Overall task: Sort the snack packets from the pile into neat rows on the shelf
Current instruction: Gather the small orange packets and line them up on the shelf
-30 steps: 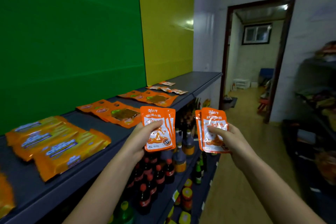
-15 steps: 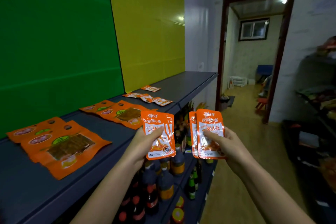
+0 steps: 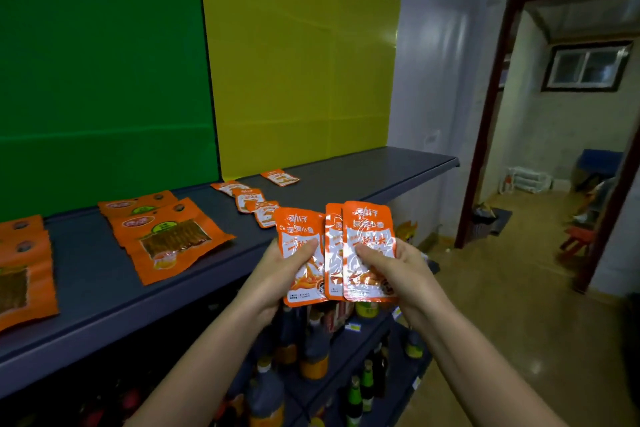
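**Now both hands hold small orange packets in front of the shelf**

Here the left hand (image 3: 277, 270) is closed on one small orange packet (image 3: 302, 258), with the thumb pressed on its front side and the fingers behind it. The right hand (image 3: 398, 269) is closed on two more packets of the same kind (image 3: 360, 246); one overlaps the other, and the thumb lies across the front one. All three packets stand upright and face the camera. The packet on the left touches, or almost touches, the edge of the pair on the right. They are held in the air just before the front edge of the dark grey shelf (image 3: 104, 288).

On the shelf, just beyond the left hand, a short row of small orange packets (image 3: 247, 199) lies flat and goes from near to far. One single small packet (image 3: 280, 177) lies a little farther to the right, apart from this row. To the left of the row there is a group of bigger orange packets with a clear window (image 3: 166, 236), overlapping each other. At the far left edge of the view more big orange packets (image 3: 24, 274) lie flat.

Behind the shelf a green panel (image 3: 104, 62) and a yellow panel (image 3: 301, 55) stand side by side. Under the shelf, lower levels carry dark bottles (image 3: 311, 347). On the right an open doorway (image 3: 561, 135) shows another room.
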Demonstrator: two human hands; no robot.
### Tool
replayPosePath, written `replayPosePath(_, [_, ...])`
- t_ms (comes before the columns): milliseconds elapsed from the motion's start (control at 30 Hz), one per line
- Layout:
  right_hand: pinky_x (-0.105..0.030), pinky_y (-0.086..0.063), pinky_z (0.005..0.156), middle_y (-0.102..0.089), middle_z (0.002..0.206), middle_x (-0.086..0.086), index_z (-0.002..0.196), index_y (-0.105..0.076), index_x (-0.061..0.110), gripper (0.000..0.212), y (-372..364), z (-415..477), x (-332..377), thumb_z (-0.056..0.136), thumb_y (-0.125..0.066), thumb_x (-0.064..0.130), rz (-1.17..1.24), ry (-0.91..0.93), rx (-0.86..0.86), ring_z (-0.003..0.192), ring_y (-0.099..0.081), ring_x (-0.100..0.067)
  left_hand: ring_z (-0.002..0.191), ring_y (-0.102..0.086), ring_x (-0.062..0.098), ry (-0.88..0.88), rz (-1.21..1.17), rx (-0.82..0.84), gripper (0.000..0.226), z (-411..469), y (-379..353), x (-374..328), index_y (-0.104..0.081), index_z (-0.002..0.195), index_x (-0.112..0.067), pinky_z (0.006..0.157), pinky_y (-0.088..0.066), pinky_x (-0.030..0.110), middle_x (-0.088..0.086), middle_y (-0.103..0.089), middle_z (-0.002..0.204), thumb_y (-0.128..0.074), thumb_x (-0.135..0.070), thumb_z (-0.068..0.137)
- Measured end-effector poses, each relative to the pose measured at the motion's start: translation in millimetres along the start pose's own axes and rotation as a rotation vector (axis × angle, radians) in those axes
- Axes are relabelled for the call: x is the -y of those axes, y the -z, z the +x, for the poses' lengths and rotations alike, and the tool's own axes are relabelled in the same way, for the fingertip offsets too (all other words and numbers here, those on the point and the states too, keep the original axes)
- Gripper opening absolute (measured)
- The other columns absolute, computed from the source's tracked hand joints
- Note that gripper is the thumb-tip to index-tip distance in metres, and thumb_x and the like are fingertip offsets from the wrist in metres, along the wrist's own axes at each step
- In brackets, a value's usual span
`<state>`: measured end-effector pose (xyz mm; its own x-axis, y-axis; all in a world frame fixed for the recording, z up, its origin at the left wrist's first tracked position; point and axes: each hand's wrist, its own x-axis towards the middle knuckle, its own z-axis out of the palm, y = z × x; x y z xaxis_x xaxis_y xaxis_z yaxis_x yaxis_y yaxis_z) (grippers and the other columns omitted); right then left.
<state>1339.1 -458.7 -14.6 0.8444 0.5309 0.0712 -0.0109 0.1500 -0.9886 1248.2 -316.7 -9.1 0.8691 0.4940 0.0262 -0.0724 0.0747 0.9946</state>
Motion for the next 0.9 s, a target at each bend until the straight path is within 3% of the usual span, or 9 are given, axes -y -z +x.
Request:
replayPosePath(133, [-0.032,-0.058,0.07,-0.073,0.095,-0.008,0.1,-0.062,0.014,0.016,9.9,39.0,1.5,0.085,-0.066,0.014,-0.008,-0.003,0.055,0.077,-0.071,-0.019,0.069,-0.072,0.01,-0.013,-0.001,-0.051,0.013,23.7,-16.5,-0.7,-0.059,0.1,-0.026,0.06,-0.058,0.023,-0.001,-0.073,0.094,-0.061,-0.027,0.087])
replayPosePath(267, [-0.035,-0.058,0.074,-0.072,0.101,-0.01,0.109,-0.06,0.012,0.025,10.2,77.7,-2.9,0.084,-0.067,0.016,-0.028,0.016,0.123,0.082,-0.071,-0.021,0.072,-0.073,0.014,-0.041,-0.027,-0.116,0.02,52.1,-22.5,1.3,-0.06,0.105,-0.023,0.061,-0.058,0.026,0.001,-0.074,0.096,-0.064,-0.022,0.085])
replayPosePath(433, [-0.03,-0.058,0.072,-0.072,0.099,-0.005,0.103,-0.06,0.018,0.017,5.0,133.3,0.0,0.087,-0.063,0.014,-0.041,0.082,0.207,0.081,-0.07,-0.018,0.071,-0.072,0.015,-0.117,-0.021,-0.249,0.021,98.1,-16.6,-5.4,-0.057,0.104,-0.025,0.061,-0.058,0.028,0.003,-0.073,0.096,-0.064,-0.019,0.085])
replayPosePath(567, [-0.032,-0.054,0.075,-0.07,0.101,-0.008,0.104,-0.059,0.014,0.013,-4.7,195.0,9.7,0.092,-0.056,0.018,-0.09,0.089,0.204,0.083,-0.067,-0.021,0.07,-0.071,0.013,-0.2,0.001,-0.381,0.026,137.3,7.8,-27.2,-0.058,0.113,-0.015,0.065,-0.058,0.029,0.008,-0.071,0.103,-0.062,-0.014,0.087])
replayPosePath(667, [-0.029,-0.053,0.07,-0.068,0.091,-0.004,0.096,-0.057,0.019,0.007,-12.8,246.8,12.5,0.093,-0.051,0.02,-0.181,0.044,0.197,0.072,-0.065,-0.016,0.056,-0.069,0.006,-0.22,-0.025,-0.47,0.011,160.8,26.3,-42.6,-0.06,0.097,-0.019,0.054,-0.058,0.024,0.004,-0.071,0.091,-0.061,-0.013,0.087])
replayPosePath(733, [-0.031,-0.053,0.07,-0.068,0.092,-0.005,0.104,-0.056,0.014,0.015,-18.4,279.6,6.3,0.09,-0.052,0.019,-0.273,0.028,0.22,0.071,-0.065,-0.016,0.053,-0.069,0.006,-0.22,-0.026,-0.522,0.014,173.6,35.1,-47.8,-0.059,0.101,-0.018,0.047,-0.055,0.021,0.002,-0.07,0.086,-0.061,-0.016,0.087])
replayPosePath(800, [-0.032,-0.054,0.072,-0.069,0.099,-0.008,0.111,-0.054,0.01,0.024,-24.6,307.2,-3.6,0.088,-0.058,0.016,-0.33,0.006,0.268,0.076,-0.067,-0.017,0.052,-0.069,0.007,-0.217,-0.033,-0.564,0.017,182.9,40.8,-49.6,-0.059,0.103,-0.017,0.044,-0.054,0.021,0.002,-0.071,0.084,-0.061,-0.017,0.087])
replayPosePath(900, [-0.038,-0.056,0.083,-0.068,0.108,-0.011,0.105,-0.051,0.012,0.024,-34.5,338.4,-16.2,0.085,-0.065,0.014,-0.379,-0.027,0.335,0.09,-0.069,-0.024,0.051,-0.069,0.009,-0.191,-0.042,-0.6,0.009,190.0,45.8,-49.2,-0.06,0.095,-0.018,0.044,-0.054,0.022,0.003,-0.072,0.08,-0.061,-0.018,0.086])
